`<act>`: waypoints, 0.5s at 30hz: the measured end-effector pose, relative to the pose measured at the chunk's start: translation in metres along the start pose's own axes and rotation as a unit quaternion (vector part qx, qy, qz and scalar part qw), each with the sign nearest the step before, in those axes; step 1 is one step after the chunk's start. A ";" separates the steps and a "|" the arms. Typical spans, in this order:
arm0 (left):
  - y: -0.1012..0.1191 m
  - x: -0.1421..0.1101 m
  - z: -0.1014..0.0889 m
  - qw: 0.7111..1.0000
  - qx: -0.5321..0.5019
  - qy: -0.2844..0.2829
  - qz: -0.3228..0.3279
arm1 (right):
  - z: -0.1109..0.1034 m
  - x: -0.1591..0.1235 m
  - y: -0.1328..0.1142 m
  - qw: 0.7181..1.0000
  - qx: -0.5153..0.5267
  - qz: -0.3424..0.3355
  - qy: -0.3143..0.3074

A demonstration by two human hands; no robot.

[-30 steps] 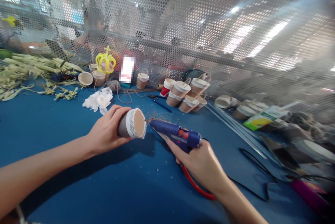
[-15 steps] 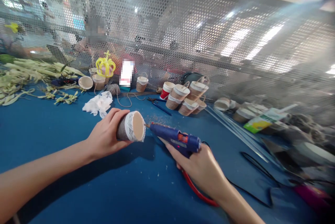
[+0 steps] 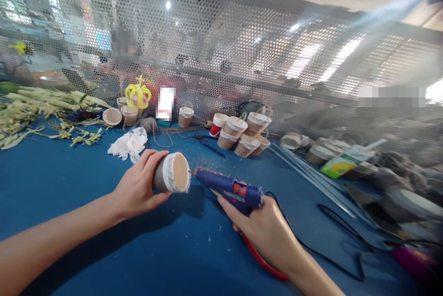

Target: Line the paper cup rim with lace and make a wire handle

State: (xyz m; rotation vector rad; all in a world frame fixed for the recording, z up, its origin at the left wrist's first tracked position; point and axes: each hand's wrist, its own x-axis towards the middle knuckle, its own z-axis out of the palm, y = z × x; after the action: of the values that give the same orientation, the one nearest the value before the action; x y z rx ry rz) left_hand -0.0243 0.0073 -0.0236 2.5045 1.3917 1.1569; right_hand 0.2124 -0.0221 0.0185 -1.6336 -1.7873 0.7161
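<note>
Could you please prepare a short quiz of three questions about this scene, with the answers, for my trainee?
1. Which tool is in the right hand?
A) a paintbrush
B) a glue gun
C) a hammer

2. True or false: the left hand holds a cup tipped sideways, off the table.

3. Fill in: the crown-shaped object beyond the crumpled white material is coloured ____.

Key: 1. B; 2. True; 3. yellow

Has buckets (image 3: 245,146) piled on the table (image 3: 148,259) before the mesh screen (image 3: 207,33), with crown (image 3: 138,96) left, stems (image 3: 51,97) farther left, rods (image 3: 313,181) right, cloth (image 3: 128,144) before crown.
</note>
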 end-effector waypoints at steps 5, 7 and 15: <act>0.001 0.000 0.000 1.000 0.002 0.005 -0.001 | 0.000 0.000 -0.001 1.000 -0.010 0.001 -0.007; 0.001 0.000 0.000 1.000 0.002 0.006 -0.003 | -0.002 0.000 -0.003 1.000 -0.020 -0.005 -0.003; 0.000 0.001 -0.001 1.000 0.008 -0.001 -0.002 | -0.007 0.000 -0.005 0.997 -0.065 -0.040 0.009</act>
State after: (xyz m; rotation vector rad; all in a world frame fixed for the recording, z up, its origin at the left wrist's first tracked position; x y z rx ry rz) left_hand -0.0246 0.0077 -0.0224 2.5117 1.4093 1.1477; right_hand 0.2139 -0.0223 0.0269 -1.6359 -1.9106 0.5581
